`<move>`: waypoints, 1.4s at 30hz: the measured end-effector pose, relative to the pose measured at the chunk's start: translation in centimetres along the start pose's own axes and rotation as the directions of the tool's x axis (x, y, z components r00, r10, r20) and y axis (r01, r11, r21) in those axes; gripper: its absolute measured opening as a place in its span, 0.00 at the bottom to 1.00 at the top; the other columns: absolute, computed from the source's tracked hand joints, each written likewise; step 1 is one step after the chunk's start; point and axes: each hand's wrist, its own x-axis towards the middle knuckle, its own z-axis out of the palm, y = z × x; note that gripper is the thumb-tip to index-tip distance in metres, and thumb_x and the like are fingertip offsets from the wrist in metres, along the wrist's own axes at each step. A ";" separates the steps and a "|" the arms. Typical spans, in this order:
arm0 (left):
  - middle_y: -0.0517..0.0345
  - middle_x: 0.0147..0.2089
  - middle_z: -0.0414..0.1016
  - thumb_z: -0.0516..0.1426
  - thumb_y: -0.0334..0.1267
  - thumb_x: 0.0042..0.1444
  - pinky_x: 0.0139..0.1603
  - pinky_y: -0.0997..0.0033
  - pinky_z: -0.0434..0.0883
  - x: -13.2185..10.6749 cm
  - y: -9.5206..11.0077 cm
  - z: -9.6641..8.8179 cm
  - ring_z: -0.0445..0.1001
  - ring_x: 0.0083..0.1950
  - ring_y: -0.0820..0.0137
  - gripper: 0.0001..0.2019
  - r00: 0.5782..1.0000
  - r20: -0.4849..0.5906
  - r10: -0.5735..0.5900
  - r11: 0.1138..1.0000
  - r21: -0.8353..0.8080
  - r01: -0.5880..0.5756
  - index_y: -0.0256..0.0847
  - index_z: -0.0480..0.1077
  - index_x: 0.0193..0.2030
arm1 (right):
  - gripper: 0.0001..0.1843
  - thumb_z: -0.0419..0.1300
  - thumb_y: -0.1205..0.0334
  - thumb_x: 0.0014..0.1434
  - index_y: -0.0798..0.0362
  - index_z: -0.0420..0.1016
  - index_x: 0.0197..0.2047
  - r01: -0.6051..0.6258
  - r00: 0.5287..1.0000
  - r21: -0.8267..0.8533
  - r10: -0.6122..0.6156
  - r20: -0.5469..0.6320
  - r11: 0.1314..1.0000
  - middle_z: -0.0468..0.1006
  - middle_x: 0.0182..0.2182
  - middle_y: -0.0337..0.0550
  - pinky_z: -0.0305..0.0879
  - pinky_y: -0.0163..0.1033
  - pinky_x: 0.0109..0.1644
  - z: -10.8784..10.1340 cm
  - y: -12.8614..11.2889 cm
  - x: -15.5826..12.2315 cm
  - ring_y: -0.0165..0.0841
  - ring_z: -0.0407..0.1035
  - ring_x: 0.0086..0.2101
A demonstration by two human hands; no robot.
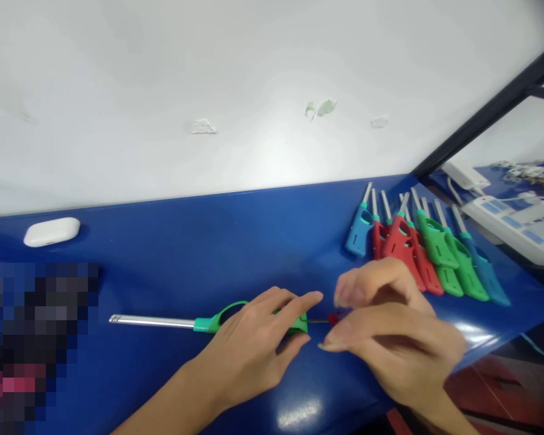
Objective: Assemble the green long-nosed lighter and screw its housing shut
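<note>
A green gas lighter [206, 325] with a long metal barrel lies flat on the blue table, its tip pointing left. My left hand [258, 338] is closed over its handle and hides most of it. Close to the handle's right end, my right hand [390, 332] pinches a small screwdriver [333, 318] with a red handle, mostly hidden and somewhat blurred. Its thin metal shaft points left and reaches the lighter's butt end; whether it goes inside I cannot tell.
Several blue, red and green lighters [401, 235] lie in a group at the right on the blue table [185, 241]. A white case [52, 232] sits at the back left. A white power strip [517, 223] stands beyond a dark frame [485, 109]. The lower left is pixelated.
</note>
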 end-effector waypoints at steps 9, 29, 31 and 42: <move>0.54 0.54 0.76 0.58 0.31 0.68 0.52 0.54 0.81 0.2 -0.1 0.0 0.77 0.54 0.60 0.29 1.000 0.003 0.000 1.000 0.003 0.000 0.50 0.58 0.72 | 0.16 0.68 0.78 0.62 0.47 0.82 0.47 -0.045 0.998 0.061 0.047 -0.034 0.997 0.80 0.34 0.37 0.76 0.41 0.40 0.5 0.0 0.0 0.35 0.74 0.34; 0.55 0.52 0.76 0.58 0.33 0.69 0.52 0.55 0.81 0.1 -0.1 0.1 0.77 0.53 0.61 0.22 1.000 -0.011 0.011 1.000 0.001 -0.011 0.50 0.64 0.67 | 0.23 0.48 0.66 0.78 0.48 0.67 0.72 -0.101 0.960 -0.054 0.111 0.258 0.993 0.79 0.56 0.45 0.76 0.43 0.56 -0.7 -0.8 -1.0 0.40 0.75 0.54; 0.55 0.53 0.76 0.57 0.33 0.69 0.52 0.56 0.81 0.1 -0.1 0.0 0.77 0.53 0.61 0.22 1.000 -0.007 0.008 1.000 0.000 -0.008 0.49 0.63 0.67 | 0.26 0.54 0.75 0.72 0.47 0.71 0.68 -0.065 0.977 0.052 0.052 0.208 0.997 0.83 0.49 0.43 0.78 0.44 0.50 -0.6 -0.4 -0.9 0.38 0.78 0.47; 0.55 0.54 0.75 0.58 0.31 0.68 0.52 0.55 0.80 0.0 0.1 0.0 0.77 0.53 0.61 0.26 1.000 0.011 -0.004 1.000 0.001 0.004 0.50 0.61 0.70 | 0.23 0.62 0.80 0.65 0.46 0.82 0.56 -0.030 0.999 -0.035 0.029 -0.023 0.999 0.85 0.43 0.37 0.77 0.44 0.55 0.1 -0.3 -0.2 0.37 0.79 0.43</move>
